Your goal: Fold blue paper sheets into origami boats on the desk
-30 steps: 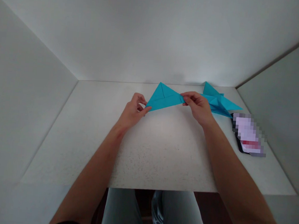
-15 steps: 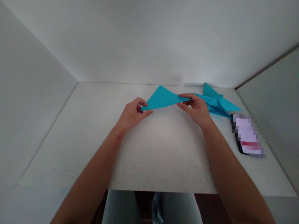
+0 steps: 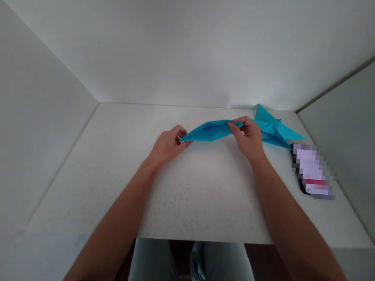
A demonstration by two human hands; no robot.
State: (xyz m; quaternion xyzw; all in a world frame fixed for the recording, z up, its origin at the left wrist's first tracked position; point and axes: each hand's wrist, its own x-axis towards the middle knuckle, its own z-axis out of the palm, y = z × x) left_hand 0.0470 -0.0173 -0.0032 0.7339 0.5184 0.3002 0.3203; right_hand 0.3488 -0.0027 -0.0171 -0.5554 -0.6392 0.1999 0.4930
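A folded sheet of blue paper (image 3: 209,131) is stretched between my two hands above the white table, its long opening tipped towards me so that the darker inside shows. My left hand (image 3: 169,145) pinches the pointed left end between thumb and fingers. At the other end, my right hand (image 3: 250,139) grips the right point, thumb in front and fingers behind. Just behind my right hand lie other folded blue paper pieces (image 3: 275,130) with pointed tips, partly hidden by that hand.
A phone (image 3: 313,170) with a blurred-out screen lies on the right of the white table (image 3: 195,201), close to the blue pieces. A pale wall (image 3: 195,46) rises along the back edge, and panels stand at both sides.
The held paper has tilted: its peaked triangular face has turned away and its open, hollow edge now faces me. Both hands keep their hold, with the right thumb moved up onto the front.
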